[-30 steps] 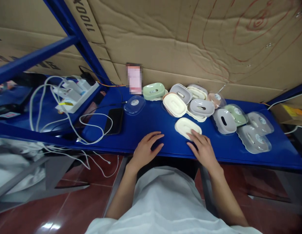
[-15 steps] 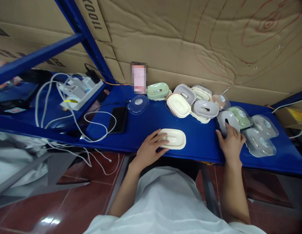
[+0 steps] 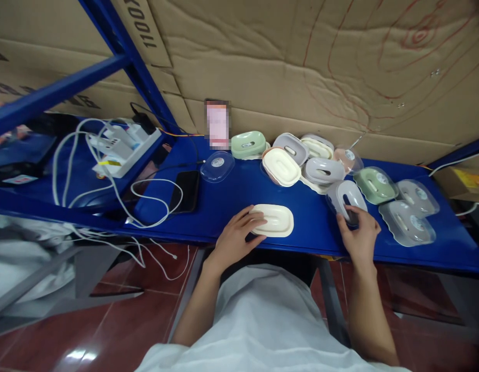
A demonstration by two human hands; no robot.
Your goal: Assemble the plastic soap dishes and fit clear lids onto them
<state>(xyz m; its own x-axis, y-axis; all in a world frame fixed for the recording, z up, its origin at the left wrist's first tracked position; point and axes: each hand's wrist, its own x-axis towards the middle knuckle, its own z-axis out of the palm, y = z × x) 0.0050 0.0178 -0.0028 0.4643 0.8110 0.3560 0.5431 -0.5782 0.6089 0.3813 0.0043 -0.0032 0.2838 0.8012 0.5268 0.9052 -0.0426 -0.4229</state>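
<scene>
My left hand (image 3: 239, 235) lies over the left end of a cream soap dish (image 3: 278, 220), fingers on its top and thumb at the near edge. That dish rests flat near the table's front edge. On the right, my right hand (image 3: 360, 235) grips a grey soap dish (image 3: 346, 194) by its near end, with fingers around the rim; part of the dish is hidden by the hand. Right of it lie a green soap dish (image 3: 373, 187) and two grey soap dishes under clear covers (image 3: 408, 222).
A cluster of cream and grey dishes (image 3: 324, 170) lies at the back middle, with a green dish (image 3: 248, 144) to its left. A clear lid (image 3: 217, 166), a black phone (image 3: 186, 191), white cables and a power strip (image 3: 127, 157) are on the left. Cardboard (image 3: 262, 62) stands behind.
My right hand has moved the grey soap dish a little left and toward me, away from the green one. My left hand stays on the cream dish.
</scene>
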